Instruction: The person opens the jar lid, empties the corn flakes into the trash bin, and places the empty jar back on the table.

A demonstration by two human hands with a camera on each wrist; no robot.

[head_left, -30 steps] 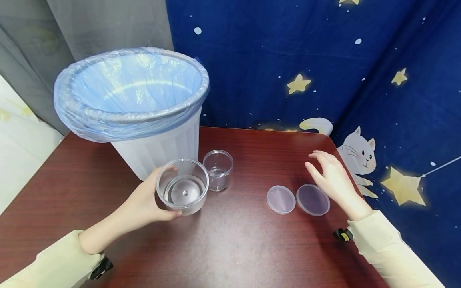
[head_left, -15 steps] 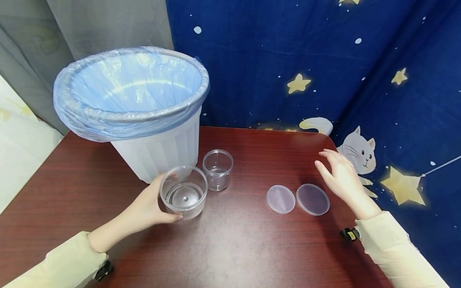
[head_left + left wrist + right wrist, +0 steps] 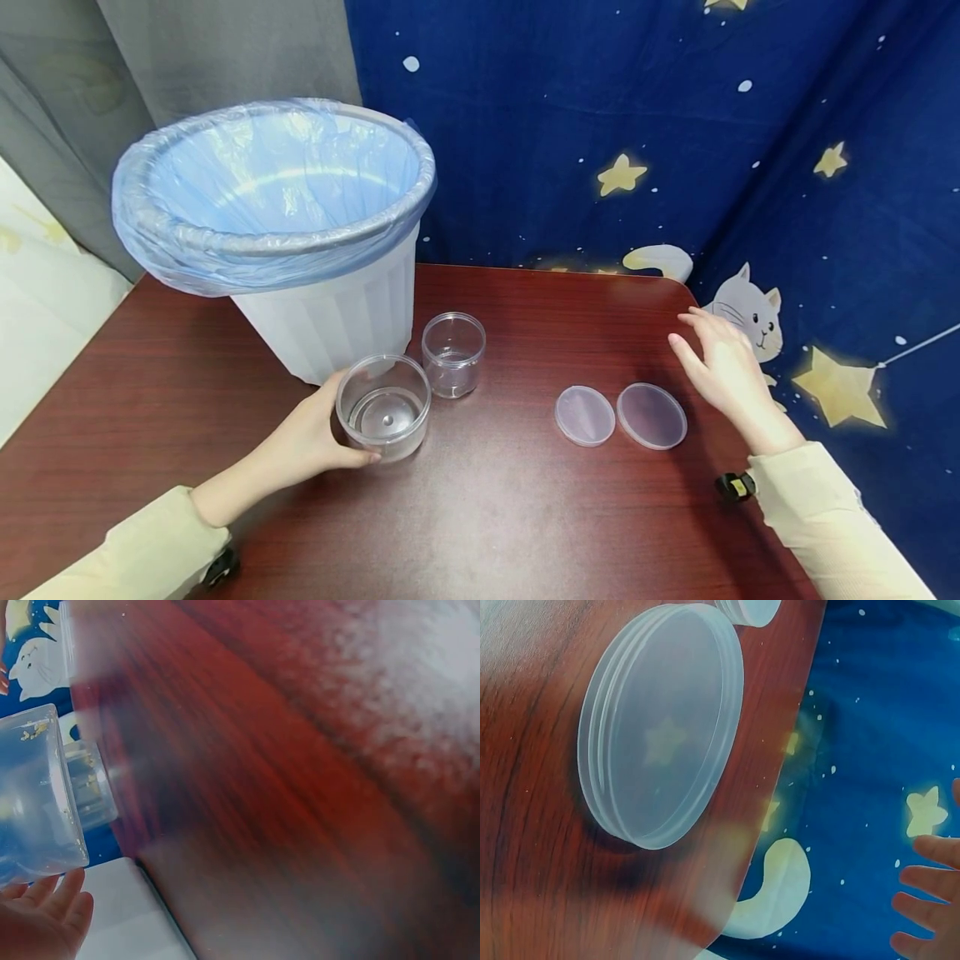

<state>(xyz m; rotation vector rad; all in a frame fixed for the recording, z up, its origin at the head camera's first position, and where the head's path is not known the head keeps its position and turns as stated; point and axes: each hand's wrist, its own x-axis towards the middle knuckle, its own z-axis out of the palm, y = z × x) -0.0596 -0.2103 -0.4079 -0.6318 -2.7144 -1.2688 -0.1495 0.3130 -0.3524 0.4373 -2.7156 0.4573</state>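
Note:
My left hand (image 3: 311,433) holds the larger clear plastic jar (image 3: 401,442) from its left side, thumb in front and fingers behind. That jar is lidless and upright, and nothing shows inside. In the left wrist view my fingertips (image 3: 71,900) meet the wall of the jar (image 3: 30,802). Just behind and right of it stands a smaller clear jar (image 3: 455,379), also lidless. Two round clear lids lie flat further right, a smaller lid (image 3: 585,415) and a larger lid (image 3: 652,416). My right hand (image 3: 723,367), fingers loosely spread, hovers right of the larger lid and holds nothing.
A white bin (image 3: 337,321) lined with a blue plastic bag (image 3: 277,242) stands at the table's back left, close behind the jars. The dark red wooden table (image 3: 495,500) ends at a blue star-patterned curtain (image 3: 525,125) behind and to the right.
My left hand has come down and slightly toward me with the larger jar. My right hand has drifted right, away from the lids. The smaller jar and lids have stayed put.

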